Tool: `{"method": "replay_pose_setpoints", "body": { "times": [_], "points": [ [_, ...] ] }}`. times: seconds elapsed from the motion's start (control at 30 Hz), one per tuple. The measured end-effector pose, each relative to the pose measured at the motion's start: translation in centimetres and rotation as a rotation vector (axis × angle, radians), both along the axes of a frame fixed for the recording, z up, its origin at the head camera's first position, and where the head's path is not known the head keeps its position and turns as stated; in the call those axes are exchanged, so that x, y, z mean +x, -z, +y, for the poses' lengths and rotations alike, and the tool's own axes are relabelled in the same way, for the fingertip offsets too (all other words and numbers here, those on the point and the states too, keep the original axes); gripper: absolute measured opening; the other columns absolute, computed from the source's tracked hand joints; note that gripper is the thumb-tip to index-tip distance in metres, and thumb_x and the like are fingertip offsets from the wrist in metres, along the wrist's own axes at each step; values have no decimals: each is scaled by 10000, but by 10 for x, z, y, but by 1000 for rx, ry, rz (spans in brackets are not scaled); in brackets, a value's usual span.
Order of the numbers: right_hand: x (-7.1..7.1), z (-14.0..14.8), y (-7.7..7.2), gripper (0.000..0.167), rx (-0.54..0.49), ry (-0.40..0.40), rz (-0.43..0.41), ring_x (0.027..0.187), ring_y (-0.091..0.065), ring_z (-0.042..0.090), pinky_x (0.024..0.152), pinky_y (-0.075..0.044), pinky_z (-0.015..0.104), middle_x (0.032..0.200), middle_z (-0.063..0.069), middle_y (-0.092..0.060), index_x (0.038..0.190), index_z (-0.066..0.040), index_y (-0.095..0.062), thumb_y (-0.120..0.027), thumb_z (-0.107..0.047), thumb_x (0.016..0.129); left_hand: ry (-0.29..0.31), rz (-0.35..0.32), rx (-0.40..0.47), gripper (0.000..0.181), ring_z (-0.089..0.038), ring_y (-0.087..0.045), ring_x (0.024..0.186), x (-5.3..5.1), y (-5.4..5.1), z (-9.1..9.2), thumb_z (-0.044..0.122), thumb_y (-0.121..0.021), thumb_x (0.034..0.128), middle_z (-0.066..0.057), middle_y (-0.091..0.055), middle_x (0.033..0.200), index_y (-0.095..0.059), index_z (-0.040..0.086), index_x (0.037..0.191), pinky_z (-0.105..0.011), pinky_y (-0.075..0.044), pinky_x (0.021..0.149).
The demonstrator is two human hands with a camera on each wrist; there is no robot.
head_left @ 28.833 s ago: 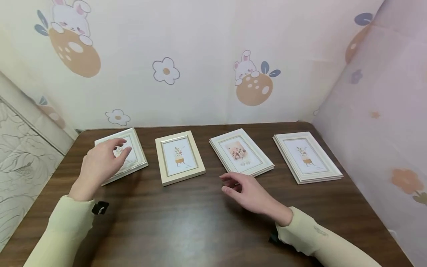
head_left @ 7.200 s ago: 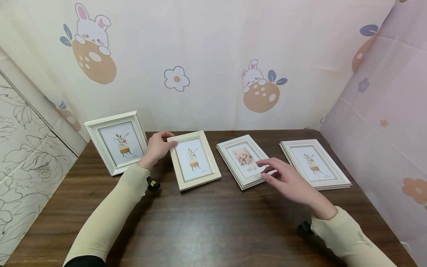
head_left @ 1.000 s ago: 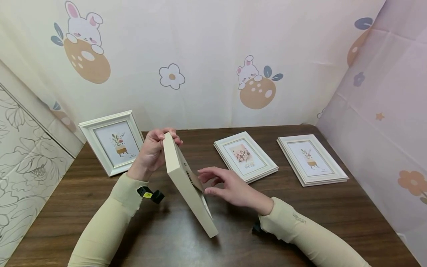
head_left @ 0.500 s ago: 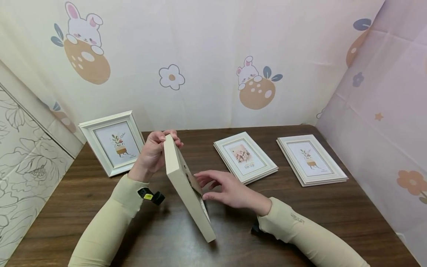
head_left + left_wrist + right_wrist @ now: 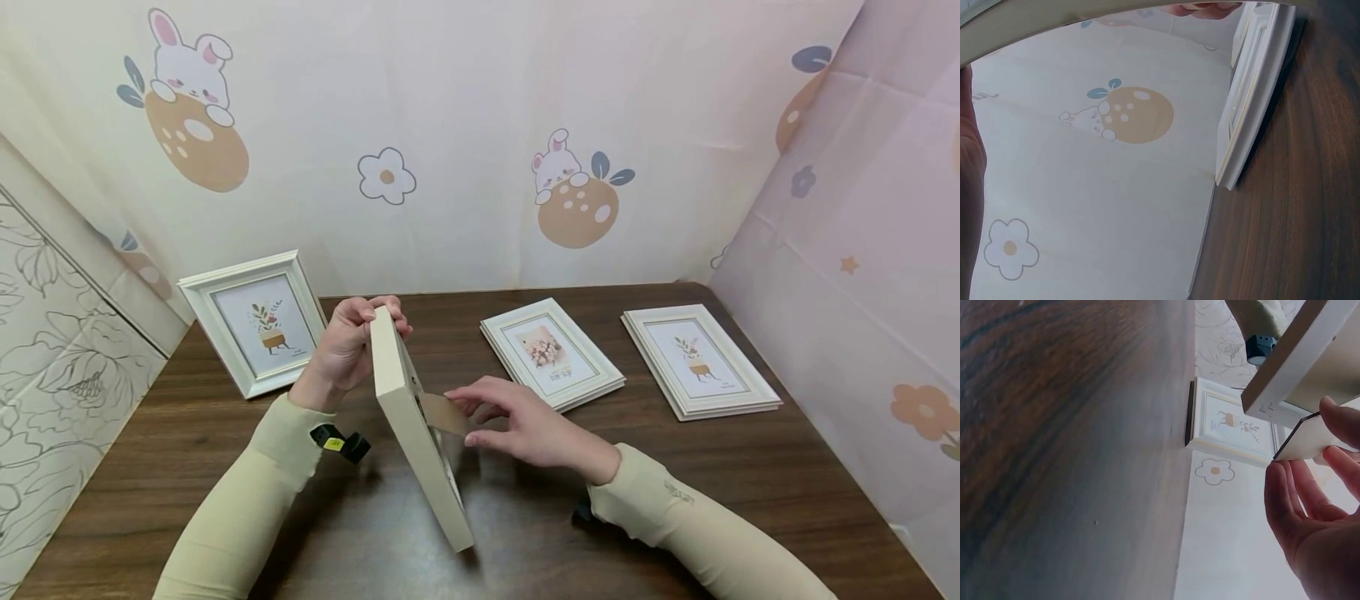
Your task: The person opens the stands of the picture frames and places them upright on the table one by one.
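Note:
Near the table's middle, my left hand point(image 5: 341, 354) grips the top edge of a cream picture frame point(image 5: 420, 442), fingers behind and thumb in front. The picture frame is tilted up off its back, its rear facing right and its lower end close above or on the table; I cannot tell which. A brown support leg point(image 5: 444, 414) juts out from its back. My right hand point(image 5: 532, 425) pinches the leg's free end between thumb and fingers, also seen on the leg point(image 5: 1304, 440) in the right wrist view.
A white picture frame point(image 5: 262, 321) stands upright at the back left. Two white stacked-looking frames lie flat: one with a flower photo point(image 5: 551, 354), another with a plant print point(image 5: 697, 358) farther right. A patterned curtain point(image 5: 465, 100) hangs behind the brown table point(image 5: 540, 533).
The left white frame, flat at first, now stands. The cream frame has been lifted from the table and turned. Over the last second, the right hand has pulled its support leg outward.

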State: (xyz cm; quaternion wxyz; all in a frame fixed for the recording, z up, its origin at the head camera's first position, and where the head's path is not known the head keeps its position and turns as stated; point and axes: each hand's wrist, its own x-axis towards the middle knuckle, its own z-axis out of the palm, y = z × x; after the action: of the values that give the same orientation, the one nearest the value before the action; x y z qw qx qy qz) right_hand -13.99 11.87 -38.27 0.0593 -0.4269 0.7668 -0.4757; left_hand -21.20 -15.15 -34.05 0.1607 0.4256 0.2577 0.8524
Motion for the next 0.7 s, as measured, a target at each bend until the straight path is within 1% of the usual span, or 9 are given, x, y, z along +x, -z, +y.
{"method": "replay_pose_setpoints", "body": {
  "times": [0.1,0.2,0.3,0.47,0.57,0.7],
  "points": [
    [-1,3,-1,514,-17,4,-33,1035,-628,176,873,-554,330,1225,32,-598,1369,-94,-576,-762,-90,891,-2,5,1,148,-274,-698,996,0,1,-1,-22,-649,899,-158,-671,1081,-771,4,979,-382,-518,956],
    [-2,5,-2,508,-29,10,-38,1029,-626,189,874,-556,353,1234,36,-599,1360,-90,-587,-770,-99,886,-4,5,2,144,-275,-697,994,0,1,-1,-22,-653,898,-157,-673,1081,-770,4,977,-380,-518,956],
    [-3,7,-3,500,-27,20,4,1013,-626,182,868,-555,354,1224,32,-610,1342,-86,-606,-783,-112,875,-7,4,3,136,-276,-697,992,1,2,-1,-21,-658,895,-157,-672,1081,-769,3,969,-378,-517,957],
    [-4,13,-5,492,-3,56,84,982,-619,152,848,-548,338,1156,-4,-619,1318,-110,-638,-799,-129,853,-6,13,9,136,-284,-701,993,1,5,-3,-35,-646,901,-173,-664,1091,-761,-8,968,-374,-525,943],
    [-6,17,-7,494,1,68,102,974,-607,153,847,-538,342,1135,-15,-613,1316,-123,-647,-798,-122,846,-11,19,4,144,-283,-702,994,0,7,-4,-47,-639,905,-177,-659,1093,-760,-9,974,-367,-532,931],
    [-9,21,-10,494,-4,69,133,965,-593,157,838,-529,339,1127,-10,-605,1311,-112,-652,-794,-103,838,-24,18,-7,144,-282,-700,993,-2,9,-4,-44,-643,904,-174,-659,1091,-762,-2,974,-361,-539,918]
  ]
}}
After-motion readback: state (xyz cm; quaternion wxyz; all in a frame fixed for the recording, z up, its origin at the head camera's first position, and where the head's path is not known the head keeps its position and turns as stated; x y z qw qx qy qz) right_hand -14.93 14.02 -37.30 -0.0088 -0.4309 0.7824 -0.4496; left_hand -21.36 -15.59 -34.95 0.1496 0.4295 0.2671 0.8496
